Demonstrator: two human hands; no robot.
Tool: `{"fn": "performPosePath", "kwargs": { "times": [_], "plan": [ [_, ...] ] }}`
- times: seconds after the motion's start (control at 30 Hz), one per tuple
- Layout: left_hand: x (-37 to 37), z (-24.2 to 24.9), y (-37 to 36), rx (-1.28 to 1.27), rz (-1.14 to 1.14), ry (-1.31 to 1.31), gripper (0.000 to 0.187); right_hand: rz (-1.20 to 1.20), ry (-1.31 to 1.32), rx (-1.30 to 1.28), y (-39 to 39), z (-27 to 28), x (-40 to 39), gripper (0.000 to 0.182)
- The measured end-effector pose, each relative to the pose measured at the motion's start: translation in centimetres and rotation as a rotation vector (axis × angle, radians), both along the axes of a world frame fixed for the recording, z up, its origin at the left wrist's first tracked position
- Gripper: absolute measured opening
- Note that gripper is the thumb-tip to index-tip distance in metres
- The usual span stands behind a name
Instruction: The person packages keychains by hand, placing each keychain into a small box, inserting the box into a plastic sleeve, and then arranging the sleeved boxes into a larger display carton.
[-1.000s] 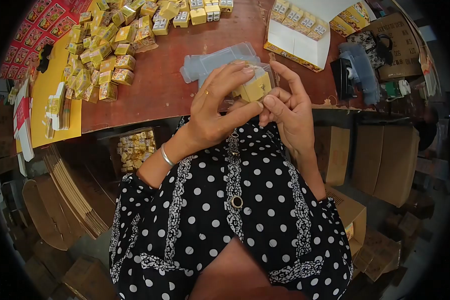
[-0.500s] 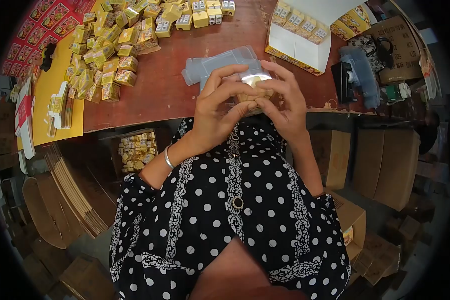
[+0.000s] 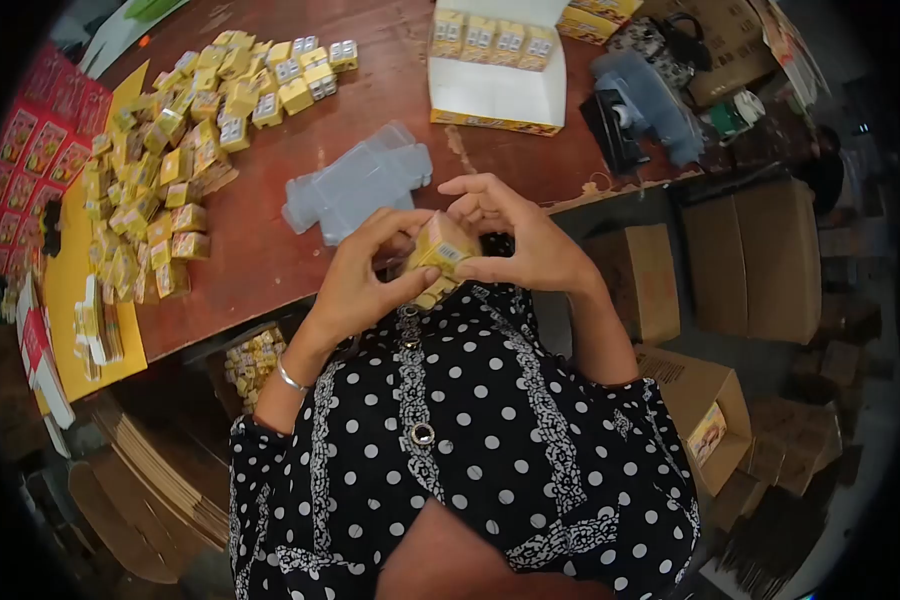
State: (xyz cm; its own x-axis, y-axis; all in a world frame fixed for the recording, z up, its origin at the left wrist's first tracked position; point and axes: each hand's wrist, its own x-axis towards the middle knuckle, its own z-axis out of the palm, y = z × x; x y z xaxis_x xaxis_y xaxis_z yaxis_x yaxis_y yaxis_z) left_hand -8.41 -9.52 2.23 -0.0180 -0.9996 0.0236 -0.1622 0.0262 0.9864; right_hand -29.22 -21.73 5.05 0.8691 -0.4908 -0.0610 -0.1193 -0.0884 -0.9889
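Observation:
Close above my lap, just off the table's front edge, a small yellow box with a barcode is pinched between my two hands. My left hand grips its left side, thumb low and fingers behind. From the right, my right hand presses a thumb against the box, its index finger raised and bent over the top. More yellow shows beneath the box, partly covered by the thumbs. Flat clear plastic box blanks lie on the table just beyond my hands.
A heap of small yellow boxes covers the table's left side. Beyond my hands stands an open white display box with a row of small boxes inside. Plastic pieces lie at right; cartons stand below.
The view has swung, so the table's things sit further left. My hands have come down with the box turned, its barcode side now showing, and my right index finger has lifted.

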Motion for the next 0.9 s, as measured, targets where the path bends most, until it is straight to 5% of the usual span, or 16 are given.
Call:
{"fn": "performPosePath", "kwargs": {
  "times": [0.07, 0.13, 0.17, 0.27, 0.33, 0.57, 0.9],
  "plan": [
    [0.0, -0.4, 0.1, 0.063, -0.032, 0.045, 0.060, -0.256, -0.047, -0.086, -2.7, 0.8, -3.1, 0.062],
    [0.1, -1.3, 0.2, 0.173, 0.002, 0.354, 0.055, -0.920, -0.024, -0.256, -8.0, -0.3, -7.4, 0.025],
    [0.2, -1.5, 0.2, 0.190, 0.011, 0.385, 0.051, -1.155, 0.061, -0.390, -11.5, -1.7, -10.6, 0.025],
    [0.0, -1.9, -0.1, 0.150, -0.034, 0.384, 0.054, -1.157, 0.207, -0.630, -19.5, -6.6, -19.4, 0.026],
    [-0.3, -2.3, -0.3, 0.143, -0.048, 0.392, 0.054, -0.917, 0.394, -0.487, -21.7, -7.5, -21.5, 0.030],
    [-0.5, -2.2, -0.7, 0.159, -0.042, 0.384, 0.055, -0.804, 0.584, -0.164, -22.6, -6.9, -21.3, 0.019],
    [-0.7, -3.0, -1.0, 0.173, -0.055, 0.355, 0.055, -0.942, -0.148, 0.063, -18.7, -10.7, -23.2, 0.017]
  ]
}}
